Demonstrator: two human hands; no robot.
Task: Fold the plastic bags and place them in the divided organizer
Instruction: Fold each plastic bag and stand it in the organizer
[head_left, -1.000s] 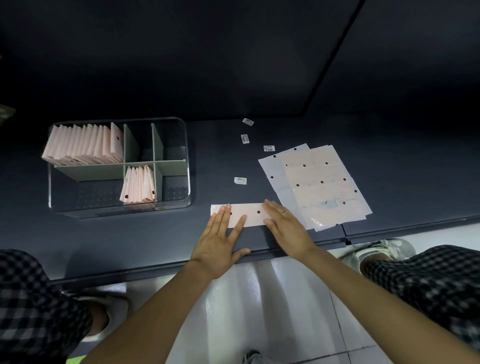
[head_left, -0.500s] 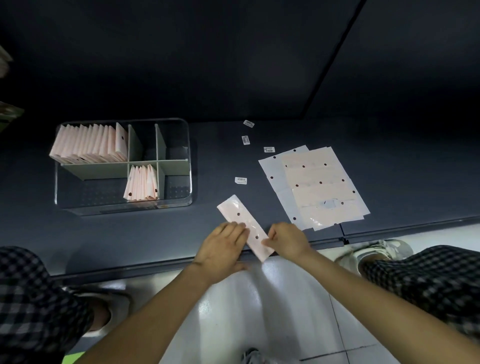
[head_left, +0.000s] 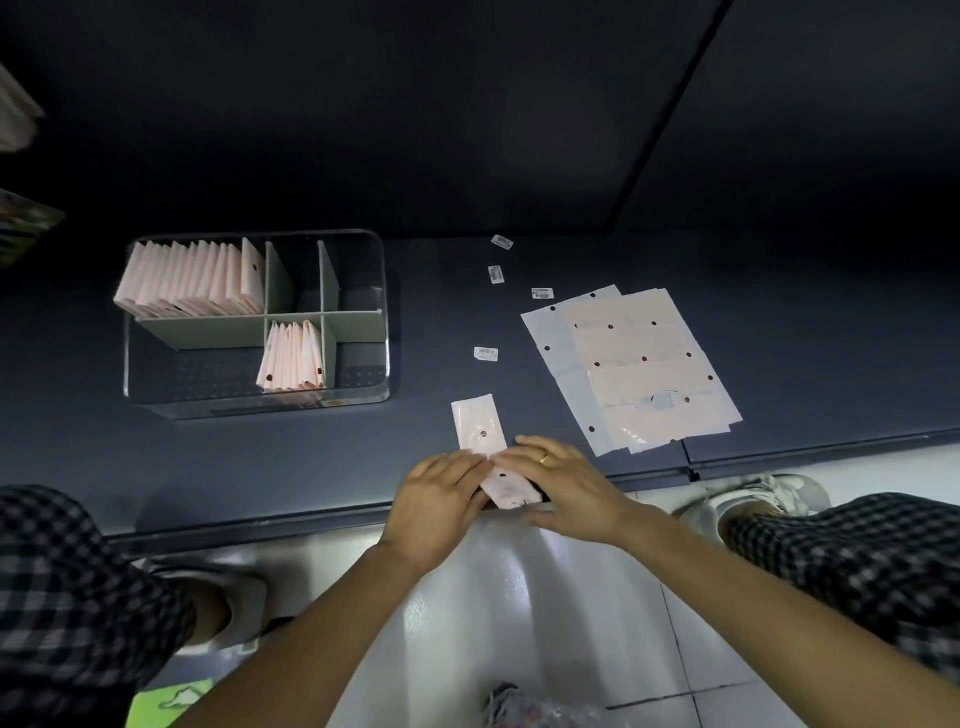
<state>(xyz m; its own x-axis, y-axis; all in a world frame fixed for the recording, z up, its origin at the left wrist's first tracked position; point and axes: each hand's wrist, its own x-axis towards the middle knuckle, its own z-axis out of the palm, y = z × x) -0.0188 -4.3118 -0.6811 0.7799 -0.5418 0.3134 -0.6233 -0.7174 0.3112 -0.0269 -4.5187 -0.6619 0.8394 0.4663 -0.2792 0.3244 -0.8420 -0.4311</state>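
Observation:
A pink plastic bag folded into a long strip (head_left: 480, 434) lies lengthwise near the front edge of the dark table (head_left: 260, 467). My left hand (head_left: 439, 506) lies with its fingers over the strip's near half from the left. From the right, my right hand (head_left: 563, 486), with a ring, presses its fingers on the same part. The strip's middle is hidden under both hands. The clear divided organizer (head_left: 363, 400) stands at the left with folded pink bags (head_left: 192, 283) in its back-left compartment and several more folded bags (head_left: 291, 358) in a front middle one.
A stack of flat pink bags (head_left: 644, 369) lies right of the hands. Small white labels (head_left: 485, 354) are scattered behind. My knees in checked trousers and my shoes sit below the table edge on a white tiled floor.
The strip has turned from crosswise to nearly lengthwise, pointing away from me. Both hands have drawn together over its near half.

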